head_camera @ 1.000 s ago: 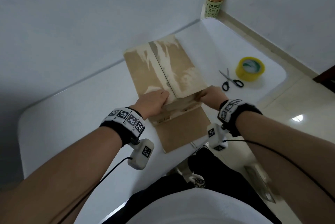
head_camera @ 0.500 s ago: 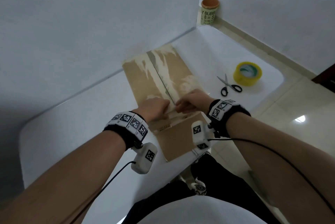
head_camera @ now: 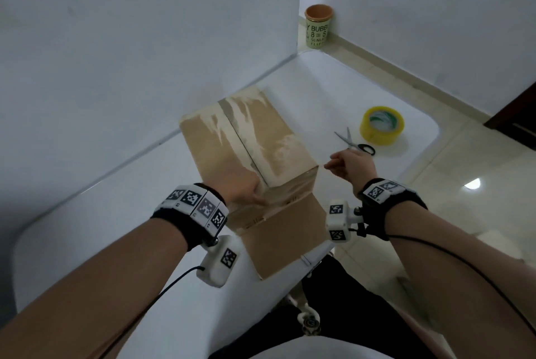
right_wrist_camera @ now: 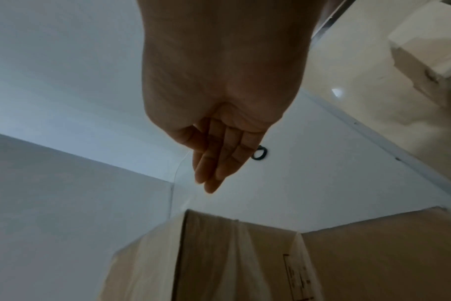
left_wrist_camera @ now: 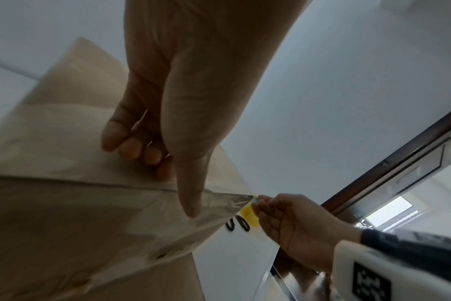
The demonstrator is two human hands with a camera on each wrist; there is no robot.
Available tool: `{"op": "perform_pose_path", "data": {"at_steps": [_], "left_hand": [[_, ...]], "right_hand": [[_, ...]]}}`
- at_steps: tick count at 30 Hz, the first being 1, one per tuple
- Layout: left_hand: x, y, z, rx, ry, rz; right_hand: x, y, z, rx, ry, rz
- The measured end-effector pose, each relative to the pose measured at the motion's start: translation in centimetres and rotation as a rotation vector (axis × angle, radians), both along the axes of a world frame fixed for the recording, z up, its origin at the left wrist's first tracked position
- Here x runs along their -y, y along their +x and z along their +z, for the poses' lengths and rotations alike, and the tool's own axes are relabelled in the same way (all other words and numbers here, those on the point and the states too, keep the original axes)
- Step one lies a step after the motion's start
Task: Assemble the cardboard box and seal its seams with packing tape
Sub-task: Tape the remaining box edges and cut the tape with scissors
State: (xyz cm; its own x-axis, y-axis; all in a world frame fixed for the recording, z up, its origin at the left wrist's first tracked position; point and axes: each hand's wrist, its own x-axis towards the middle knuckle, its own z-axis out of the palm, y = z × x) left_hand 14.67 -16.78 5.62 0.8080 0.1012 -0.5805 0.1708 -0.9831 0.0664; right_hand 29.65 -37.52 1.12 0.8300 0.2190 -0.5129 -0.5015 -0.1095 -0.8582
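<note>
A brown cardboard box (head_camera: pixel 255 138) stands on the white table (head_camera: pixel 116 213), its top seam covered by old pale tape. One flap (head_camera: pixel 284 236) lies flat toward me. My left hand (head_camera: pixel 246 187) rests on the near top edge, fingers (left_wrist_camera: pixel 131 146) on the top and thumb (left_wrist_camera: pixel 191 193) pressing clear tape on the front face. My right hand (head_camera: pixel 348 164) hovers just right of the box's near corner and pinches the free end of the clear tape strip (left_wrist_camera: pixel 219 205), which stretches from the front face. The right wrist view shows the right hand (right_wrist_camera: pixel 214 163) above the box (right_wrist_camera: pixel 219 254).
A yellow tape roll (head_camera: pixel 381 125) and black-handled scissors (head_camera: pixel 355 143) lie on the table right of the box, just beyond my right hand. A green paper cup (head_camera: pixel 317 26) stands on the floor in the far corner. A wall runs along the table's far side.
My right hand has left the box's near edge and moved out to the right with the tape end pinched. My left hand stays on the near top edge.
</note>
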Motion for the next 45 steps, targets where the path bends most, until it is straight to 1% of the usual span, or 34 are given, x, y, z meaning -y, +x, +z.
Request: {"op": "perform_pose_path", "data": {"at_steps": [1,3,5,6,9,13,17,23,27,29,33,36,38,39,40,41,42,43,45], "left_hand": [[0.3,1.0,0.3,0.021,-0.03,0.003],[1.2,3.1,0.8,0.156,-0.092,0.024],[2.5,5.2,0.8,0.278,-0.159,0.03],[3.0,6.1,0.5,0.298,-0.186,0.021],[4.3,7.7,0.3,0.282,-0.225,0.028],[4.0,8.4,-0.3,0.242,-0.199,0.001],[3.7,8.4,-0.8,0.245,-0.254,0.021],[3.1,8.8,-1.1,0.221,-0.335,0.033],[3.0,8.8,-1.4,0.232,-0.355,0.04],[3.0,8.8,-1.5,0.237,-0.363,0.052],[2.8,8.8,-1.8,0.241,-0.362,0.041],[2.7,8.8,-2.0,0.242,-0.358,0.043],[2.8,8.8,-2.0,0.248,-0.359,0.041],[2.8,8.8,-2.0,0.251,-0.359,0.04],[2.8,8.8,-2.1,0.254,-0.359,0.04],[2.8,8.8,-2.2,0.256,-0.359,0.041],[2.8,8.8,-2.2,0.256,-0.359,0.042],[2.7,8.8,-2.2,0.256,-0.363,0.044],[2.6,8.8,-2.2,0.254,-0.392,0.062]], "right_hand": [[0.2,0.1,-0.5,0.002,0.012,0.007],[0.5,0.2,-1.2,-0.023,0.031,0.103],[0.6,-0.1,-1.5,-0.109,0.065,0.239],[0.6,-0.2,-1.6,-0.154,0.093,0.287],[0.6,-0.2,-2.0,-0.228,0.174,0.336],[0.6,0.0,-1.8,-0.258,0.305,0.294],[0.9,0.1,-2.0,-0.228,0.311,0.267],[0.0,0.5,-2.3,-0.182,0.235,0.317],[-0.4,0.1,-2.5,-0.21,0.27,0.348],[-0.7,-0.2,-2.6,-0.185,0.237,0.376],[-1.4,-0.8,-3.3,-0.081,-0.018,0.405],[-1.8,-0.1,-3.6,0.062,-0.194,0.452],[-1.5,1.1,-3.4,0.183,-0.327,0.415],[-1.3,1.5,-3.2,0.203,-0.349,0.369],[-1.3,1.8,-3.0,0.174,-0.292,0.334],[-1.5,1.7,-2.5,0.113,-0.19,0.334],[-2.0,1.3,-2.0,0.059,-0.105,0.371],[-2.5,0.9,-1.7,0.05,-0.082,0.435],[-3.4,0.6,-1.9,0.134,-0.161,0.551]]}}
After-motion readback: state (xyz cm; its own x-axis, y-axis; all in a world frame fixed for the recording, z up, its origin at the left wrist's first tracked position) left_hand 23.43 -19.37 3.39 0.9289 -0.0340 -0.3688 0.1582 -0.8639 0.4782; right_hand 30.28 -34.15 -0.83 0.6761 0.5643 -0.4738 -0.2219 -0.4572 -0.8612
